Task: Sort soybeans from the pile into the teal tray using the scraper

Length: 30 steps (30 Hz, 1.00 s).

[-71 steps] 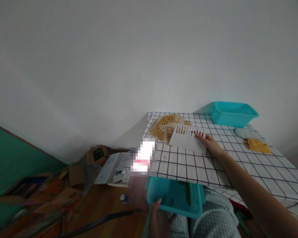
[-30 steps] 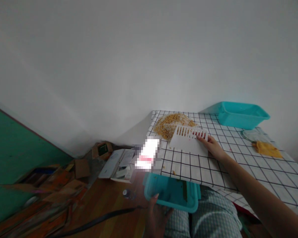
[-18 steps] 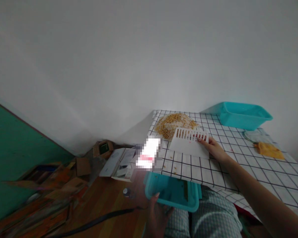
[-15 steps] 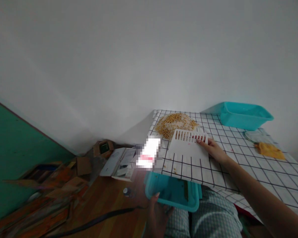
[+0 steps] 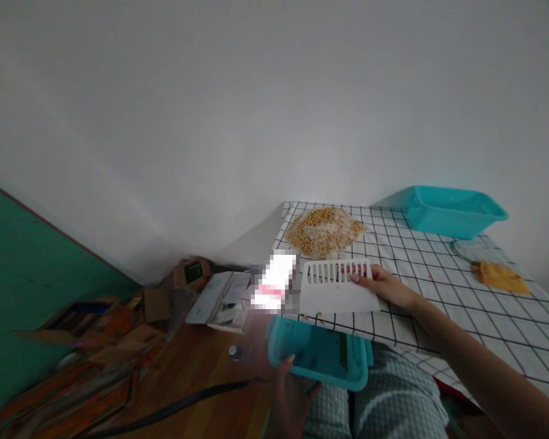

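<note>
My right hand [image 5: 387,285] grips a white slotted plastic scraper [image 5: 336,286] and holds it upright on the checked tablecloth [image 5: 443,286], close to the table's near edge. A few loose yellow grains [image 5: 312,316] lie in front of the scraper at that edge. A pile of yellow grains [image 5: 324,228] sits at the table's far left corner. Below the edge, my left hand [image 5: 293,396] holds a turquoise tray [image 5: 318,356] over my lap.
A turquoise tub [image 5: 455,210] stands at the back of the table. A yellow cloth [image 5: 501,276] and a pale lid [image 5: 469,249] lie to the right. Cardboard boxes [image 5: 153,305] and papers clutter the wooden floor at left. A blurred white patch [image 5: 274,282] hangs at the table corner.
My right hand has dragged the scraper from the grain pile toward the near table edge, pushing a few grains along. The tray under the edge has stayed put.
</note>
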{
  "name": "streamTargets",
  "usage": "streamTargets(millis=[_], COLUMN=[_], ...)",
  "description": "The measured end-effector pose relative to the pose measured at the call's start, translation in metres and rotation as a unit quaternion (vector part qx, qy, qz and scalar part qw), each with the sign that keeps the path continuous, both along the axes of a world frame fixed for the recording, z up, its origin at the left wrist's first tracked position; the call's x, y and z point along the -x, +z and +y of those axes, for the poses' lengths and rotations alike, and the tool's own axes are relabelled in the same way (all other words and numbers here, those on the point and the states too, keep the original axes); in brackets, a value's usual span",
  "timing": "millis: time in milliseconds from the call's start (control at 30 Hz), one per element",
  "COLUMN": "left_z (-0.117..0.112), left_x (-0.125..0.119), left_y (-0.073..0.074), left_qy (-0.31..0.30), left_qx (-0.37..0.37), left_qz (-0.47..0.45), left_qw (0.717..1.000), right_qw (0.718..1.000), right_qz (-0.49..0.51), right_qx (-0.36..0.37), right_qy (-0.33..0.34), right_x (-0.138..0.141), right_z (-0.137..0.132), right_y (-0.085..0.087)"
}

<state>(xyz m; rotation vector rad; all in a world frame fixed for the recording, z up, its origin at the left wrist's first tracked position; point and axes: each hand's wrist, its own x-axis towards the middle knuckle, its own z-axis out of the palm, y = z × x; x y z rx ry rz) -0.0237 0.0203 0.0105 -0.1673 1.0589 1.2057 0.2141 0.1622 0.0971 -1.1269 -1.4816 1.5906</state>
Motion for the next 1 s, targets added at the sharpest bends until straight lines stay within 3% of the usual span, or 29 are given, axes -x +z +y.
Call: streamTargets(millis=[167,300,433,533,600,733,900,1000], left_z=[0.000,-0.001,-0.001,-0.001,-0.001,-0.002,0.000,0.000], left_x=[-0.002,0.000,0.003,0.004,0.003,0.000,0.001,0.001], left_y=[0.004,0.001,-0.009,-0.011,-0.008,-0.002,-0.007,-0.007], left_qy=[0.003,-0.002,0.007,0.002,0.002,0.007,0.007,0.003], left_qx=[-0.018,-0.018,-0.014,-0.011,-0.015,-0.017,-0.003,-0.005], left_qz=[0.014,0.003,-0.014,-0.026,-0.021,0.001,-0.004,-0.011], left_qw=[1.000,1.000,1.000,1.000,1.000,1.000,1.000,1.000], right_qw=[0.999,0.999,0.989,0.959,0.944,0.951,0.975,0.972], right_qz=[0.003,0.022,0.076,0.087,0.079,0.053,0.017,-0.017], right_qx=[0.003,0.017,-0.029,-0.106,-0.136,-0.132,-0.095,-0.122], right_qy=[0.043,0.019,-0.121,-0.250,-0.291,-0.275,-0.202,-0.199], right_x=[0.001,-0.001,-0.006,-0.013,-0.018,-0.021,-0.014,-0.011], right_z=[-0.003,-0.003,0.008,0.022,0.028,0.029,0.022,0.023], right_y=[0.001,-0.001,-0.005,-0.009,-0.012,-0.015,-0.012,-0.012])
